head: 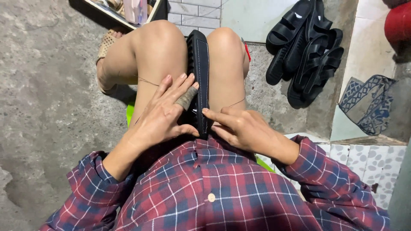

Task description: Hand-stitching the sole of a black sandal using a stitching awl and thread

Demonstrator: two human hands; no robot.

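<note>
- Black sandal sole (199,72) stands on edge, clamped between the person's two bare knees, centre of frame, running from the knees down towards the lap
- White stitch line is visible along the sole's right edge for the length in view, so sewing looks well along; I cannot tell if the hidden near end under the hands is closed
- Thin thread (147,80) runs across the left thigh towards the sole, another strand crosses the right thigh; thread not cut, so work reads as not finished
- Left hand (165,113): fingers spread flat, pressing on the left side of the sole, a wrapped band on one finger (186,98); not a closed grip, more a brace
- Right hand (242,126): index fingertip touches the sole's stitched edge near the lower end, other fingers curled under; whether they pinch a needle or thread cannot be told
- No needle visible anywhere in frame
- Pile of black sandals (306,47) lies on the floor, upper right, well apart from the hands; finished or waiting, unclear
- Patterned blue cloth piece (368,102) at right edge, red object (398,21) in top right corner, tan sandal (106,45) on the person's foot at upper left
- Judgement: mid-to-late on this sole, tie-off and trim left
</note>
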